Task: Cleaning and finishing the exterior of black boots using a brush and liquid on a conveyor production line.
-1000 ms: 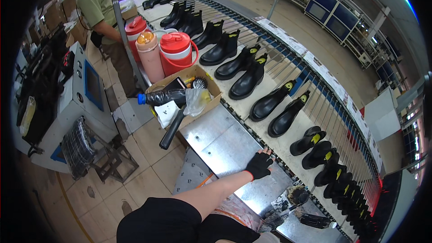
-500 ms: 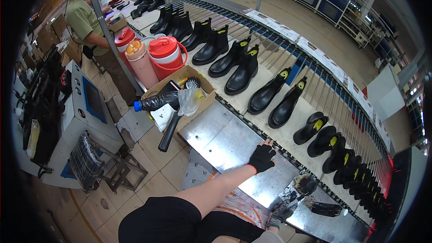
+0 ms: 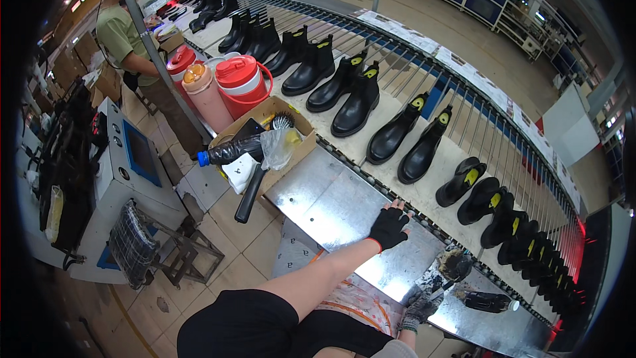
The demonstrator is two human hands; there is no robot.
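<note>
My left hand [image 3: 389, 227], in a black fingerless glove, lies with fingers spread on the metal worktop [image 3: 324, 189], its fingertips at the conveyor's near edge. My right hand [image 3: 420, 309], in a grey stained glove, is closed around what looks like a brush [image 3: 445, 288]. The brush's far end reaches a small round pot [image 3: 454, 265] crusted with dark and yellowish residue. Beside the pot a dark bottle with a white cap [image 3: 489, 302] lies on its side. Nearest to my left hand on the conveyor stands a black ankle boot [image 3: 419, 156] with a yellow-green lining.
Pairs of black boots [image 3: 354, 109] line the curved conveyor [image 3: 391, 176]. At left, a cardboard box [image 3: 298, 152] holds a bottle, hairbrush and plastic bag, near red-and-white jugs [image 3: 240, 86]. A folding chair [image 3: 132, 245] and machine [image 3: 132, 159] stand beyond; a person [image 3: 126, 40] works there.
The boots at the right have shifted slightly rightward in view. My right hand has moved a little up and to the right. My left hand stays on the worktop.
</note>
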